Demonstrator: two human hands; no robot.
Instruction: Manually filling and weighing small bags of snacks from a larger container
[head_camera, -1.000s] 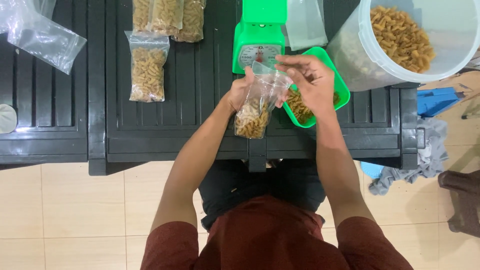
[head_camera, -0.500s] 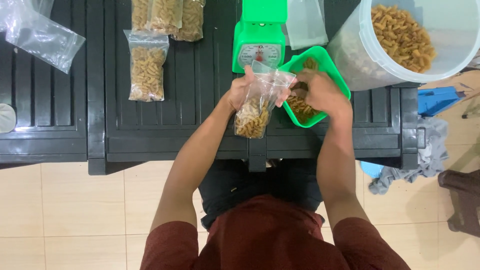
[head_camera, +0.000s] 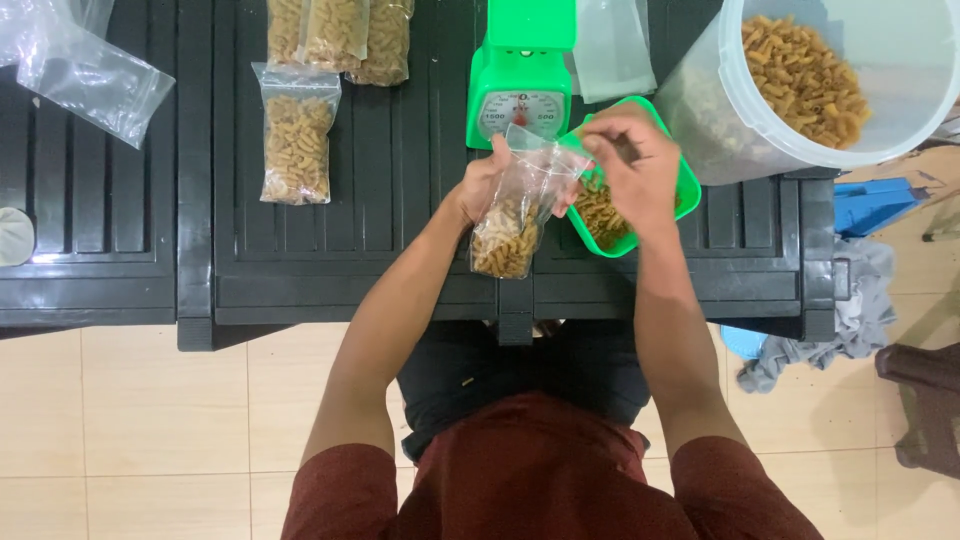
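The right hand (head_camera: 628, 170) covers much of the green tray (head_camera: 680, 175), so the pasta under its fingers (head_camera: 600, 140) is hidden. The top edge cuts off the green scale (head_camera: 520, 75), the white bucket (head_camera: 790, 135) and the far pasta bags (head_camera: 340, 35).

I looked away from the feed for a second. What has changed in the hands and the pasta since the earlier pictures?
The right hand went from the mouth of the clear plastic bag of pasta down into the green plastic tray, and is now lifted back toward the bag's mouth. The left hand kept holding the bag; the green scale and white bucket did not move.
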